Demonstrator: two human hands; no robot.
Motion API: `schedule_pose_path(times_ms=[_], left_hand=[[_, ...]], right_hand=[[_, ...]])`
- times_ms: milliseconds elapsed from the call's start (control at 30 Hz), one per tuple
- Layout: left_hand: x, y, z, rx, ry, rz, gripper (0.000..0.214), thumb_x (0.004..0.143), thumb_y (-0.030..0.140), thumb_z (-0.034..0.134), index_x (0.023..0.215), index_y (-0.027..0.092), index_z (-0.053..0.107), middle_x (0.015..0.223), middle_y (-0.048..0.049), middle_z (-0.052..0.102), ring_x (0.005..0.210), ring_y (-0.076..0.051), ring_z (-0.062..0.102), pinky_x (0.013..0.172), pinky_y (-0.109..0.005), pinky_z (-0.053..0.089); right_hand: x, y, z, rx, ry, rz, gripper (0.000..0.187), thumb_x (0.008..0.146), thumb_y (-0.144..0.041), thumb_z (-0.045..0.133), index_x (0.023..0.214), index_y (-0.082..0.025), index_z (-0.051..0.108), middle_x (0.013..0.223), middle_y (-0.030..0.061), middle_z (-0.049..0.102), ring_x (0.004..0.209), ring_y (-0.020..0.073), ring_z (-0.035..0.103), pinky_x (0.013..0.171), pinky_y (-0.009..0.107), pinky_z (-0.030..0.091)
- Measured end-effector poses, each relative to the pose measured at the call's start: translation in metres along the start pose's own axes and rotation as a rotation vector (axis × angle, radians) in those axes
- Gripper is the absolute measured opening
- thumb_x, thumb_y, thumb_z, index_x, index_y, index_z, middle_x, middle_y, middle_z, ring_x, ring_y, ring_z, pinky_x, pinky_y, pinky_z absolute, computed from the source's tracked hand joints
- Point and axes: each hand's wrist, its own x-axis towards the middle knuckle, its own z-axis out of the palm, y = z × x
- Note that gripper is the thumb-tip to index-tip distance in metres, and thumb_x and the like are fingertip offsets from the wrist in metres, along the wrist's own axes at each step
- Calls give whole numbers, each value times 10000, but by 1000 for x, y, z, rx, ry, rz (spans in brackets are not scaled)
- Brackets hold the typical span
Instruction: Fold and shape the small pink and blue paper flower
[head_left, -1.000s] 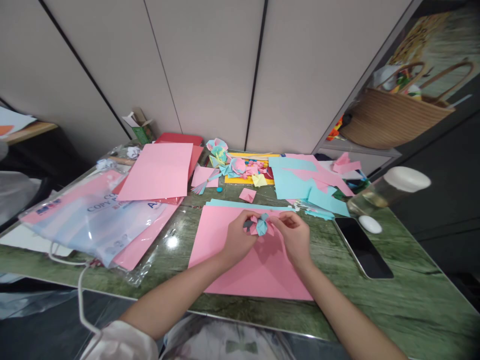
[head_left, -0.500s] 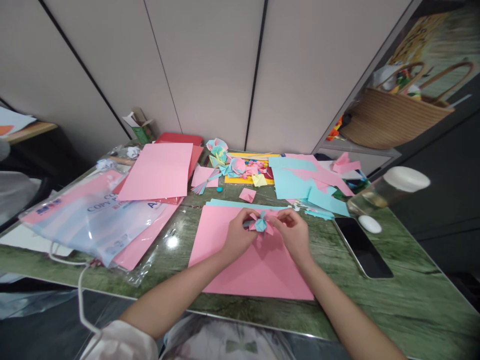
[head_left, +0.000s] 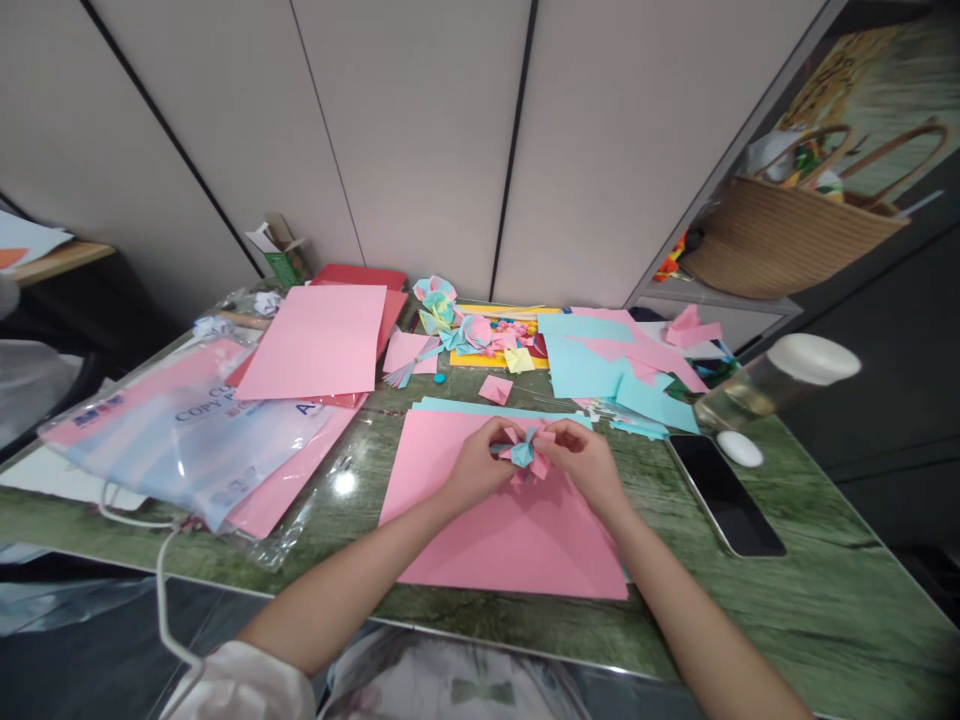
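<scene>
Holding a small paper flower (head_left: 525, 452) between both hands, I have it just above the big pink sheet (head_left: 510, 540) that lies flat on the green table (head_left: 795, 600), near its far edge. As far as the head view shows, the flower is well along: pink petals fan out around a blue centre, and it already reads as one folded piece. My guess is that only the shaping of the petals is left, though the folds are too small to judge closely. Other finished flowers (head_left: 457, 322) sit in a pile at the back of the table, with cut blue sheets (head_left: 581, 368) to their right, a phone (head_left: 724, 495) to my right and a pack of paper (head_left: 187, 430) to my left.

My left hand (head_left: 474, 470) pinches the flower's left side, fingers curled in tight. My right hand (head_left: 589, 465) grips the right side between thumb and fingertips, narrow as well. Both forearms reach in from the near edge and meet over the sheet, wrists low.
</scene>
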Motion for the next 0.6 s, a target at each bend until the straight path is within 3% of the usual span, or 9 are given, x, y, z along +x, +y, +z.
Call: schedule_pose_path(times_ms=[233, 400, 600], left_hand=[[4, 1, -5, 51, -45, -5, 319, 628, 129, 593, 945, 160, 576, 815, -24, 628, 728, -139, 591, 646, -235, 450], [5, 3, -5, -2, -78, -35, 100, 637, 142, 594, 736, 139, 589, 792, -35, 647, 704, -147, 605, 638, -246, 466], [4, 6, -4, -22, -44, -37, 93, 621, 142, 614, 684, 141, 545, 750, -26, 637, 655, -133, 601, 610, -230, 467]], right_hand=[[0, -9, -7, -113, -104, -3, 159, 647, -310, 641, 715, -172, 600, 593, -32, 527, 539, 97, 443, 535, 232, 332], [-4, -10, -5, -198, -54, -90, 119, 687, -298, 609, 703, -181, 597, 696, -10, 584, 644, 124, 507, 619, 244, 374], [-5, -10, -4, -317, -11, -125, 121, 705, -313, 598, 734, -196, 597, 747, -7, 605, 713, 140, 543, 683, 255, 384]])
